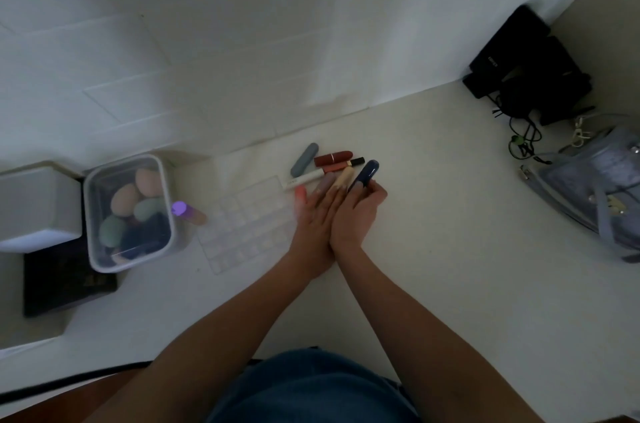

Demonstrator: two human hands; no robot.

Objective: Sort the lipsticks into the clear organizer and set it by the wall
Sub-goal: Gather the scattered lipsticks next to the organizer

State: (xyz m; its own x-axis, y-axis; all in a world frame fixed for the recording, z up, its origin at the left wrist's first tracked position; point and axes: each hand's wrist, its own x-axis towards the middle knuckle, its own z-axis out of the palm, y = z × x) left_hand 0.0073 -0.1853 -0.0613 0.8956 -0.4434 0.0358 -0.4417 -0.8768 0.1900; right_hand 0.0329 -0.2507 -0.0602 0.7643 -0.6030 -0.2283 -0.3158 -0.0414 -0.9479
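Observation:
A clear gridded organizer point(242, 225) lies flat on the white table, left of my hands. Several lipsticks lie in a cluster beyond my fingers: a grey one point(304, 160), a dark red one point(333, 158), a long white tube point(304, 180), a mauve one point(325, 182) and a beige one point(346, 176). My right hand point(360, 211) is closed on a dark blue lipstick point(366, 173). My left hand point(313, 218) lies flat beside it, fingers stretched over the mauve and beige lipsticks; whether it grips any is unclear. A purple-capped lipstick point(188, 211) lies left of the organizer.
A clear tub point(130, 214) of makeup sponges stands at the left, beside a white box point(38, 204) on a dark book point(65, 284). Black devices with cables point(526, 72) sit in the far right corner, a grey-blue bag point(595, 187) at the right. The wall point(242, 24) runs behind.

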